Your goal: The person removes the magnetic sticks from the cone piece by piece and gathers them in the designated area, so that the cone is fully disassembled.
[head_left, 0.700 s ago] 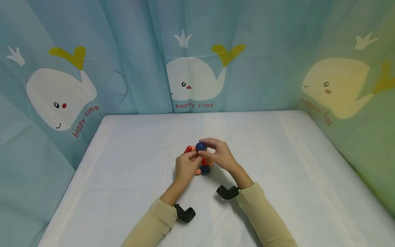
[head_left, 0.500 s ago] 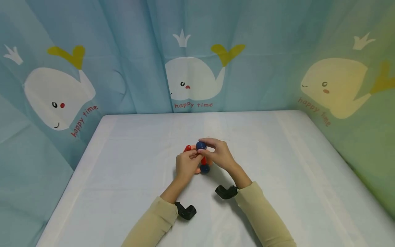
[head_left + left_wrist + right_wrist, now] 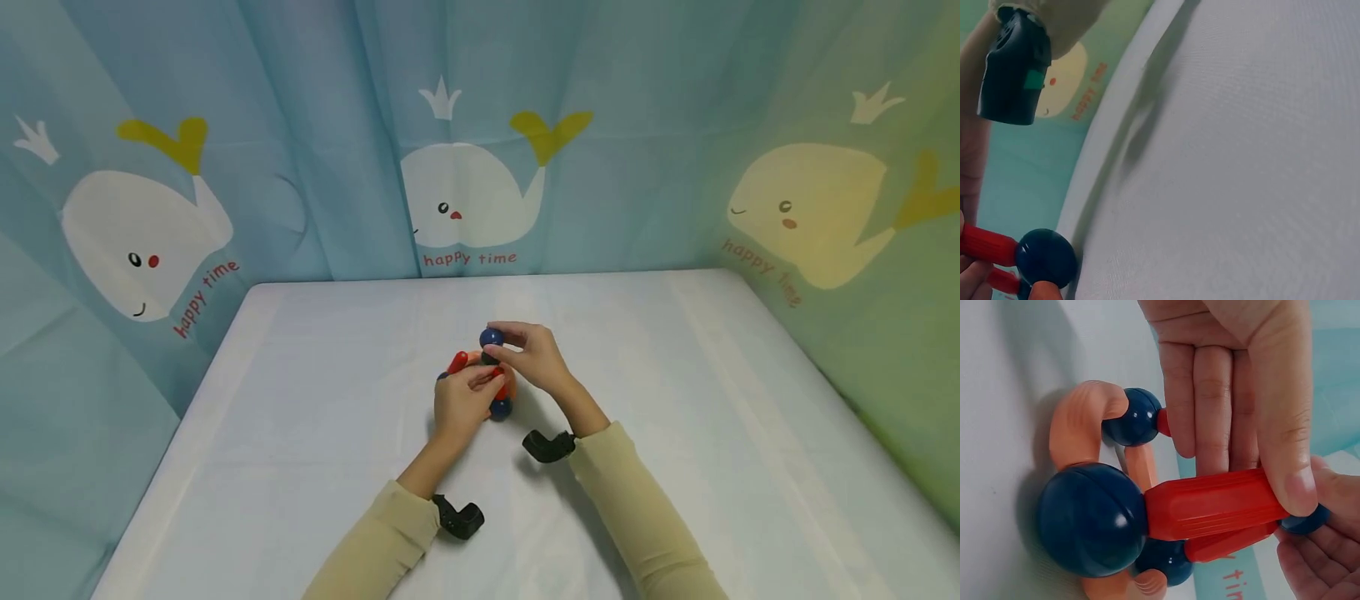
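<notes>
Head view: both forearms, in pale sleeves [image 3: 375, 537], reach over the white bench [image 3: 322, 400] and angle inward until the hands nearly meet. The left hand [image 3: 463, 398], back upward, pinches a red rod [image 3: 500, 384] just above a lower blue ball [image 3: 501, 408]. The right hand [image 3: 536, 354], further forward, has thumb and fingers narrowed round an upper blue ball [image 3: 491, 337]. A second red rod [image 3: 458, 362] juts past the left hand; orange curved pieces [image 3: 512, 381] show beside the hands, mid-bench.

Left wrist view: fingertips hold the red rod at the lower left, joined to the lower blue ball. The right arm, with its black wrist device [image 3: 1015, 75], comes down from the top; its grip cannot be told here.

Right wrist view: the left thumb presses along the red rod, the other fingers extended behind it. At the edge, the right hand, palm showing, holds the partly hidden upper blue ball.
</notes>
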The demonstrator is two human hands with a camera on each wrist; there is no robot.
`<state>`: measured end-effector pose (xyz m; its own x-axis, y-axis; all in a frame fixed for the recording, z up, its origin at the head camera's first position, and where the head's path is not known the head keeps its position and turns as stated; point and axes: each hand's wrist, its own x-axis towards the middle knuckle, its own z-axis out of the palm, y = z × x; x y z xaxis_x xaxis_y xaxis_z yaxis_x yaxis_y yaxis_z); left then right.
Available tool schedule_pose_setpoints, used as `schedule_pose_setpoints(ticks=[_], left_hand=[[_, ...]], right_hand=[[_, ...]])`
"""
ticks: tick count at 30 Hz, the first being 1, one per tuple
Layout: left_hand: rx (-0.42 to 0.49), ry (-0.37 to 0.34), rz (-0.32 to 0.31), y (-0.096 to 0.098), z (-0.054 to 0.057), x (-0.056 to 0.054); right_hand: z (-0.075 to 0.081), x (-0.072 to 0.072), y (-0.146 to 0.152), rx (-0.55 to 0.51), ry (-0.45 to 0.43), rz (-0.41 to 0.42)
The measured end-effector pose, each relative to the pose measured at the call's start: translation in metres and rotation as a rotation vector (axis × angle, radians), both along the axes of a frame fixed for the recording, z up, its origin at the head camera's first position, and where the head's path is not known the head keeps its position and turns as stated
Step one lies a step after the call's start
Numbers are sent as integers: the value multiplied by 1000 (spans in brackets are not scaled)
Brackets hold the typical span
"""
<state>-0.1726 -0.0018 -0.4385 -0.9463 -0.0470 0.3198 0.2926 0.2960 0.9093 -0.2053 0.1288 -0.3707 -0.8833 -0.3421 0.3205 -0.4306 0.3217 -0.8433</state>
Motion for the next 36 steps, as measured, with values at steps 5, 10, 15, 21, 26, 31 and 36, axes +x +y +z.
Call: schedule_pose_setpoints(ticks=[5, 10, 15, 21, 26, 31, 36], left_hand=[[-172, 91, 26, -2, 3, 1], [-415, 399, 155, -13, 12, -1], [-421, 473, 178, -26, 18, -14], [-512, 127, -36, -34, 17, -38], [-544, 134, -142, -30, 15, -55], [-503, 159, -140, -28, 14, -63], [-497, 163, -146, -27, 15, -65]], right_hand=[[-4, -7, 2, 2, -32, 7], [-19, -19, 7, 12, -47, -18], [-22, -20, 9, 13, -46, -37], [-24, -20, 7, -5, -65, -34], [-12, -10, 5, -12, -50, -23], [1, 1, 1, -15, -55, -23], [4, 3, 0, -34, -59, -21]])
